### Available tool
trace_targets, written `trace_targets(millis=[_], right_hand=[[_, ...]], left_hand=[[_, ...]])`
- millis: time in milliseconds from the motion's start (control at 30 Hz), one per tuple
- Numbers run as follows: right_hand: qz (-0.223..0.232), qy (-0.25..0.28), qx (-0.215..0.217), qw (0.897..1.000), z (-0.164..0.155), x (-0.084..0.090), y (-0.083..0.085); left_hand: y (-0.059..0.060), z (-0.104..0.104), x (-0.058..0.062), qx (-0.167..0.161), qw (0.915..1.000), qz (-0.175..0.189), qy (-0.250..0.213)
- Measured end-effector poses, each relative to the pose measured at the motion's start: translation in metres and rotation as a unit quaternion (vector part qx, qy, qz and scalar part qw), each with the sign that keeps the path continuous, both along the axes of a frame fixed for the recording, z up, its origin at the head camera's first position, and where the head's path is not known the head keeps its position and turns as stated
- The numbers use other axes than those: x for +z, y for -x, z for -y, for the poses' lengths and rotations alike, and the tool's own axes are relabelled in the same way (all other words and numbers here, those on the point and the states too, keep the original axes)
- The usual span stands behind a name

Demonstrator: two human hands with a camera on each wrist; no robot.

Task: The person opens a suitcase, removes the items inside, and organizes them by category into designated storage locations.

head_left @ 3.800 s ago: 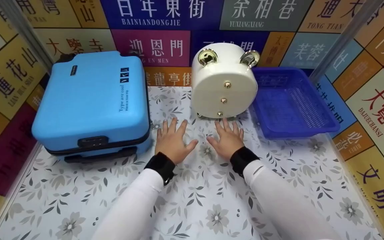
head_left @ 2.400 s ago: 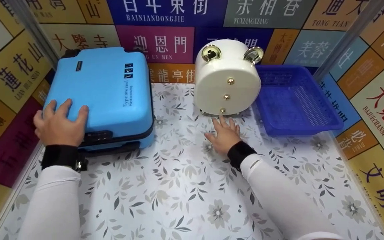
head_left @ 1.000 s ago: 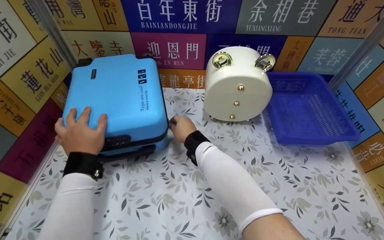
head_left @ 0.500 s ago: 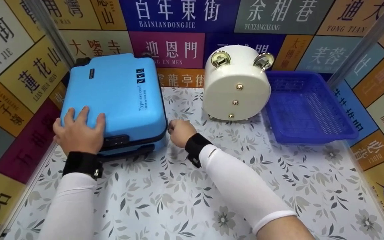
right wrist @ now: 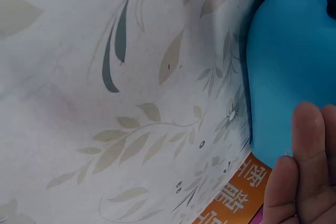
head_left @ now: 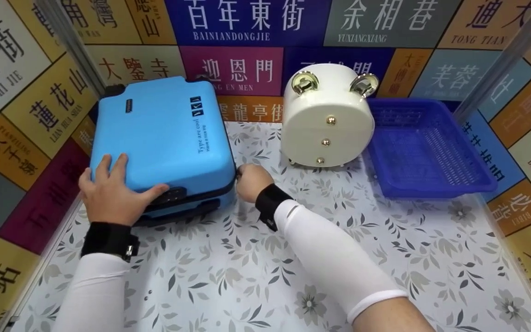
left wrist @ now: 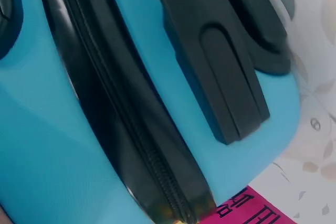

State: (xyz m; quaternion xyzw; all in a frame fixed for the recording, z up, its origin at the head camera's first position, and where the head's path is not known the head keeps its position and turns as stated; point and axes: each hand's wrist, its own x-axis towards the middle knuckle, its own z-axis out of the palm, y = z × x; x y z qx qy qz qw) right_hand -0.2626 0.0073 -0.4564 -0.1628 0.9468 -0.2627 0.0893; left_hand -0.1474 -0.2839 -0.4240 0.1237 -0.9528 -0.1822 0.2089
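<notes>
Head view: we saw the blue suitcase (head_left: 162, 143) lying flat at the table's (head_left: 256, 267) left rear. The left hand (head_left: 113, 193) rested on its near corner, fingers spread flat. The right hand (head_left: 250, 181) was curled at the zipper seam (head_left: 219, 188); whether it pinched a pull, we could not tell.

Left wrist: black zipper (left wrist: 131, 145) and handle (left wrist: 220, 72).

Right wrist: fingertips (right wrist: 302, 182) beside blue shell (right wrist: 289, 72).

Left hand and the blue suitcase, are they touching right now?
Touching. The head view shows the left hand resting on the blue suitcase, its fingers spread on the lid's near corner and the thumb by the black lock.
</notes>
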Motion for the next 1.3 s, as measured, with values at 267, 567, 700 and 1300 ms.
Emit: trace_targets(millis=[267, 567, 700, 1300], right_hand=[[-0.010, -0.040, 0.026, 0.999, 0.006, 0.009, -0.023], [-0.027, -0.099, 0.037, 0.994, 0.008, 0.014, -0.037], [-0.029, -0.106, 0.029, 0.994, 0.007, 0.014, -0.040], [-0.026, -0.026, -0.031, 0.999, -0.011, 0.004, -0.033]], left_hand=[[-0.004, 0.001, 0.000, 0.013, 0.9999, 0.009, 0.002], [-0.004, -0.012, 0.002, 0.044, 0.9987, 0.026, 0.002], [-0.005, -0.019, 0.004, 0.056, 0.9979, 0.032, -0.003], [-0.013, -0.075, 0.018, 0.054, 0.9931, 0.101, 0.026]])
